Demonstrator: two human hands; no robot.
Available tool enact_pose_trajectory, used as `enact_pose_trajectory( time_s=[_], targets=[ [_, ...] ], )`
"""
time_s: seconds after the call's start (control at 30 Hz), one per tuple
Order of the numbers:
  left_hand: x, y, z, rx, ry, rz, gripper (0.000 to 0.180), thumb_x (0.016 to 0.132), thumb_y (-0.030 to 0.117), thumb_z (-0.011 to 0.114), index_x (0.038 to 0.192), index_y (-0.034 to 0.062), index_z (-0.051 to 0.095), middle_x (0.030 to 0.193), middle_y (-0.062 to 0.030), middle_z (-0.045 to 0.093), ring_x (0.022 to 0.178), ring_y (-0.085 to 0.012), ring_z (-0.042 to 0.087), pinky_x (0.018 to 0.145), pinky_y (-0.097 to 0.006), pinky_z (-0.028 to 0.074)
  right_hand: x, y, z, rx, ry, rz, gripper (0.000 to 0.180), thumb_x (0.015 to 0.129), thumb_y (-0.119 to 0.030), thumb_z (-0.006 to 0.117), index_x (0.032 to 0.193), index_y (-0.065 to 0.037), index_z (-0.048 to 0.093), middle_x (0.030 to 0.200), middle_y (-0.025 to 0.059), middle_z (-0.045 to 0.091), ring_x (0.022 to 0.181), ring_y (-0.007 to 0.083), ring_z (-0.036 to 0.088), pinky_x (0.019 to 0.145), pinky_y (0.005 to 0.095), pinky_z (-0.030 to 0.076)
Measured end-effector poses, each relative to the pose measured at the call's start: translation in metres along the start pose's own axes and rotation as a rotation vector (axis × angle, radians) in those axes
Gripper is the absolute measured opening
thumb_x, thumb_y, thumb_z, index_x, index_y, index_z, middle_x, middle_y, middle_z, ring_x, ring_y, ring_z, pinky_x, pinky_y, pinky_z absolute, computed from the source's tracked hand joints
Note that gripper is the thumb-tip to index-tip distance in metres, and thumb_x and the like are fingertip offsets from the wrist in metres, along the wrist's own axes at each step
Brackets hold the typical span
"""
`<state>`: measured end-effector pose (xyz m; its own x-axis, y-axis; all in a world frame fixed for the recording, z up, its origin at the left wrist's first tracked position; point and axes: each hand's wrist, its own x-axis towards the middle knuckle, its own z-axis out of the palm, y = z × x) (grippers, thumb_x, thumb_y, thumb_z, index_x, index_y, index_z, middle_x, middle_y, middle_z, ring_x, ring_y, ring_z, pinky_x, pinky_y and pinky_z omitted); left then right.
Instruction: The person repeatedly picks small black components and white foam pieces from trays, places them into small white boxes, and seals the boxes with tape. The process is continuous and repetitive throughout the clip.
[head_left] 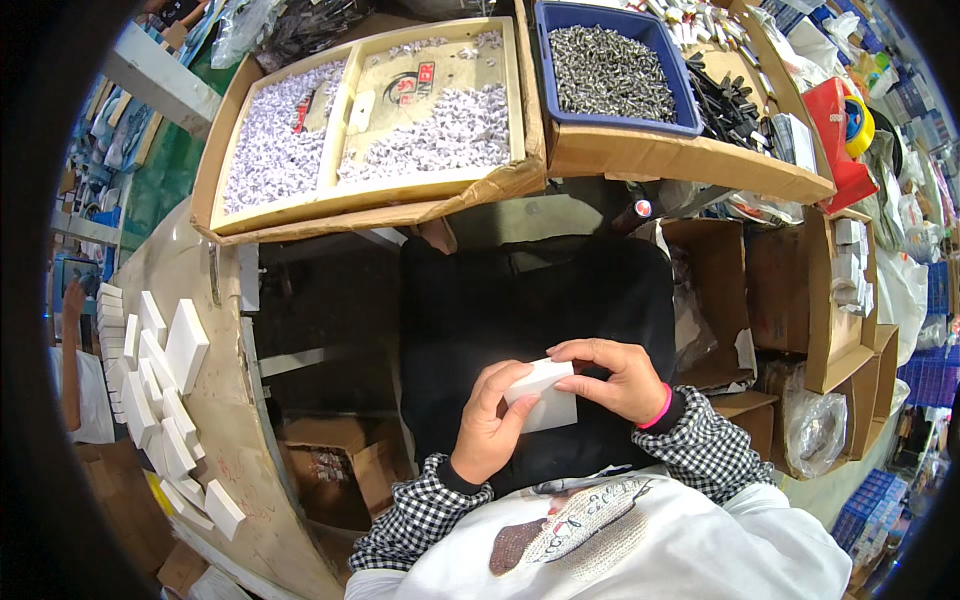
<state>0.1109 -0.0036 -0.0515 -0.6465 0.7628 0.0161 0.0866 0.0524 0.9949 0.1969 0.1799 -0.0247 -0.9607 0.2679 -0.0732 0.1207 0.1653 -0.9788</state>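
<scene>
Packing workshop, parts bins (610, 70), cardboard boxes (840, 300)

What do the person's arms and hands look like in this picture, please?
Both forearms wear black-and-white checked sleeves with dark cuffs. The left hand and right hand are bare, with no gloves. A bright pink band circles the right wrist. No rings or watch can be made out.
</scene>
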Motion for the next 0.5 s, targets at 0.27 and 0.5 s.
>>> enact_pose_trajectory(
  time_s=[0.27,0.5],
  targets=[
    [0.0,-0.021,-0.006,-0.164,-0.061,-0.149,0.035,0.089,0.001,0.056,0.122,0.0069,0.047,0.117,-0.0116,0.055,0.104,-0.0188,0.055,0.088,-0.028,0.046,0.0,0.025,0.012,-0.007,0.049,0.054,0.027,0.081,-0.012,0.069,0.106,-0.002,0.065,0.096,0.0108,0.068,0.082,0.016,0.067,0.073,0.0257,0.054],
    [-0.007,-0.028,-0.001,-0.237,-0.018,-0.111,0.034,0.087,-0.001,0.057,0.12,0.0062,0.049,0.115,-0.0107,0.056,0.105,-0.0167,0.055,0.089,-0.027,0.045,-0.004,0.027,0.017,0.105,0.07,0.086,0.023,0.082,-0.01,0.068,0.103,0.0,0.066,0.094,0.0101,0.068,0.083,0.0142,0.066,0.074,0.0249,0.053]
  ],
)
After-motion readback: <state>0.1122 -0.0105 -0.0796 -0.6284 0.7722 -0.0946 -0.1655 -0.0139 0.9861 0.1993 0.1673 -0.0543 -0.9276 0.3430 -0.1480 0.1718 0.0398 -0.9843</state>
